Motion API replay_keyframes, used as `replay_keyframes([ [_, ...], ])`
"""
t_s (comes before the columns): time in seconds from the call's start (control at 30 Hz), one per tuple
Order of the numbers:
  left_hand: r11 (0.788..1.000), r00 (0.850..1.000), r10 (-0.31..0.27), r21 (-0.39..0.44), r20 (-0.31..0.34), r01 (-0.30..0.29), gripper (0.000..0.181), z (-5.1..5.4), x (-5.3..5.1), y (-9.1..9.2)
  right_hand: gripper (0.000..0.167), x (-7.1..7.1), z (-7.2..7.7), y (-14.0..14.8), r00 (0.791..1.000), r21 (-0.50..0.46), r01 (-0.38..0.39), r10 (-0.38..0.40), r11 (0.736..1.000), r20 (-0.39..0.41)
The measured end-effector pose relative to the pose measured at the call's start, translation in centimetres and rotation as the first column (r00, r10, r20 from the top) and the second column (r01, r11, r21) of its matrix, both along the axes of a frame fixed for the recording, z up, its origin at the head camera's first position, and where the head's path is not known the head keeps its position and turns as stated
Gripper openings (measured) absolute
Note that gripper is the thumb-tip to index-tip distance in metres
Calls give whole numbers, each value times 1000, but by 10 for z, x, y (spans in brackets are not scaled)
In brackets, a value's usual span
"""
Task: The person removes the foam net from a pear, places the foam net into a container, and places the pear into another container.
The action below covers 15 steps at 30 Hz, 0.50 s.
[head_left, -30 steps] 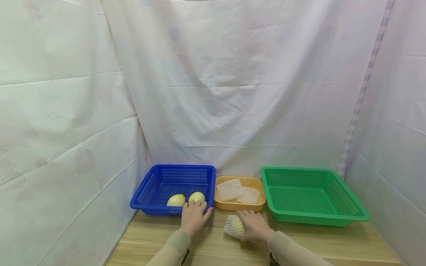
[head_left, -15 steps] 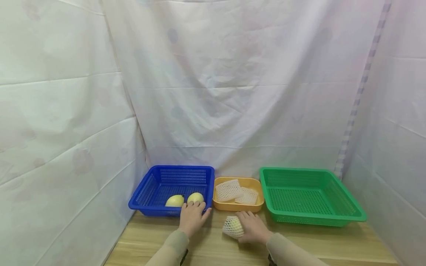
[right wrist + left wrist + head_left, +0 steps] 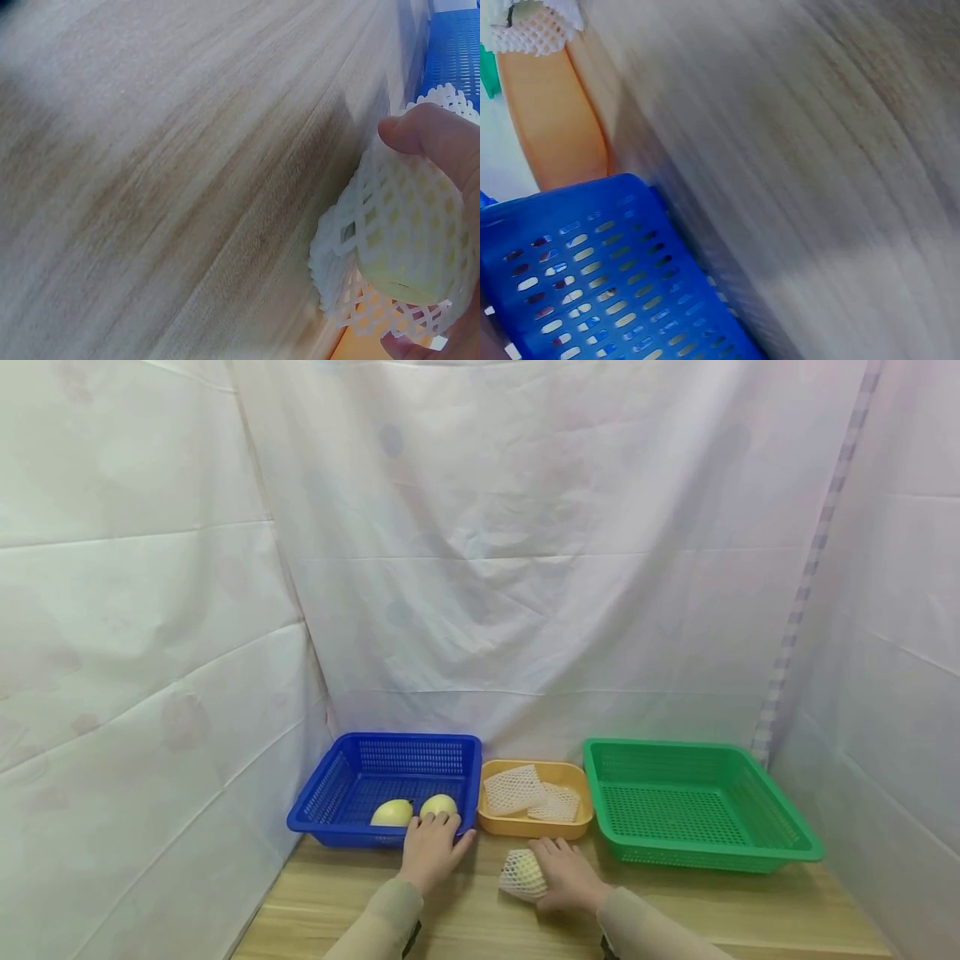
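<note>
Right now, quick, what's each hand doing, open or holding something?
Left hand: over the blue basket's near rim by a yellow fruit; grip can't be told.
Right hand: closed around the netted fruit.

Fruits (image 3: 392, 813) in left basket (image 3: 341, 837) | nets (image 3: 513, 789) in middle tray (image 3: 528, 830) | right basket (image 3: 697, 853) — rightmost | netted fruit (image 3: 522, 875) — before tray

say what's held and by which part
The right grip holds the netted fruit by opposite sides; whether the left grip holds anything is unclear.
</note>
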<state>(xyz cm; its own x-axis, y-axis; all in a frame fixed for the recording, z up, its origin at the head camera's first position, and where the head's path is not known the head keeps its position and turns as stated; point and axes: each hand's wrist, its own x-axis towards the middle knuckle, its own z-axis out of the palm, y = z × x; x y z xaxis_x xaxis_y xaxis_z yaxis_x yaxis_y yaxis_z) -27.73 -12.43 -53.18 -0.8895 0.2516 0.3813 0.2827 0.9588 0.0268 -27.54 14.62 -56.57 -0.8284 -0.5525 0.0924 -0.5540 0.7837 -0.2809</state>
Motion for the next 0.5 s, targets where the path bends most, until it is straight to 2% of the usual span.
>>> replay_keyframes([
  [0.13,999,998,-28,33,-60,30,41,5,2,2,94,0,-2,0,1000,-2,-1,1,1000,0],
  [0.23,996,990,-66,48,-129,72,33,9,2,4,94,0,-3,1,1000,-5,-3,3,1000,1],
  [0.4,985,962,-159,33,-222,170,23,16,7,12,95,-1,-3,1,1000,-14,-1,1,1000,7],
  [0.5,969,935,-230,26,-268,246,18,16,9,19,94,-1,-2,1,1000,-17,5,-4,1000,19],
])
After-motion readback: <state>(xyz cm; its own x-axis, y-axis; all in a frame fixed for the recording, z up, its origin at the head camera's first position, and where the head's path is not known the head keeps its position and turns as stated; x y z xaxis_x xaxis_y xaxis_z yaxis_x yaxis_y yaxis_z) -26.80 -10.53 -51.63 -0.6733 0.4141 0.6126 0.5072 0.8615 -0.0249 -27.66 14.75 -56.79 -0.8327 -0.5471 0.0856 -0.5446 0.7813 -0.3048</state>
